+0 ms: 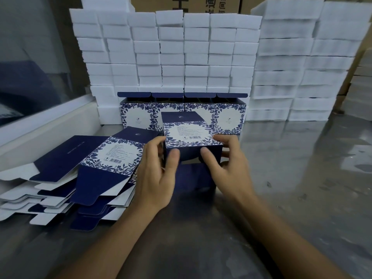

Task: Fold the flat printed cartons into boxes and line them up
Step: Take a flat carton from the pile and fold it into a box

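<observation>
A blue-and-white floral carton [188,133], opened into a box shape, lies on its side above the steel table, barcode panel up. My left hand [157,172] grips its left end, thumb pressing the dark near flap. My right hand [225,164] grips its right end, thumb on the same flap. A messy pile of flat printed cartons [80,174] lies at the left. Behind, a row of several folded boxes [182,111] stands side by side with top flaps up.
Tall stacks of white foam blocks [171,51] wall off the back, with larger foam stacks [302,67] at the right. A white ledge [46,125] runs along the left. The shiny steel table [291,178] stretches to the right and front.
</observation>
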